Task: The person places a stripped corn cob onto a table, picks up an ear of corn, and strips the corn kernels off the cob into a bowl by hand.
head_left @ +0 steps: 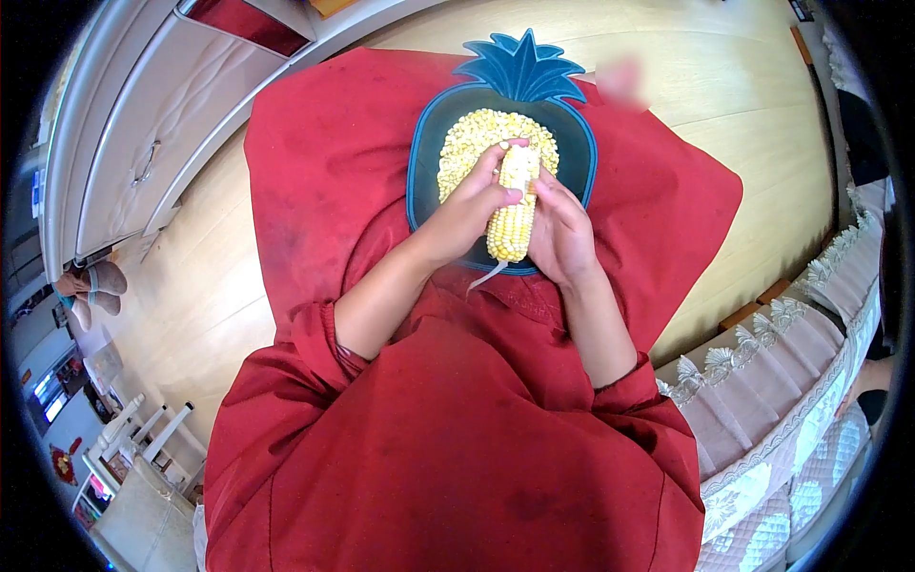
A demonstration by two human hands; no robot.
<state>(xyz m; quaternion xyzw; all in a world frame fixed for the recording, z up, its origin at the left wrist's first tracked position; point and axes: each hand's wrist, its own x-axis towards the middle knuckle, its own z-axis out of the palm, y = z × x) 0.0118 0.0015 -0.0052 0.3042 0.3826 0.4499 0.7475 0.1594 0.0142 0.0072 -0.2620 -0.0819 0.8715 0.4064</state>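
Observation:
Between my two hands I hold an ear of corn (512, 227), its lower part full of yellow kernels and its upper part paler. My left hand (469, 212) grips it from the left, thumb across the front. On the right side, my right hand (564, 234) wraps its fingers against the cob. Beneath them is a dark green pineapple-shaped tray (416, 181) with a blue-green leaf top, resting on my lap. Loose corn kernels (462, 143) are heaped in the tray. A pale strand (488, 276) hangs from the ear's lower end.
A red apron (324, 143) spreads over my lap and under the tray. To the left stand a white cabinet (143, 143) and slippers (100, 281) on the pale wooden floor (214, 315). A sofa or bed with frilled covers (762, 381) lies along the right.

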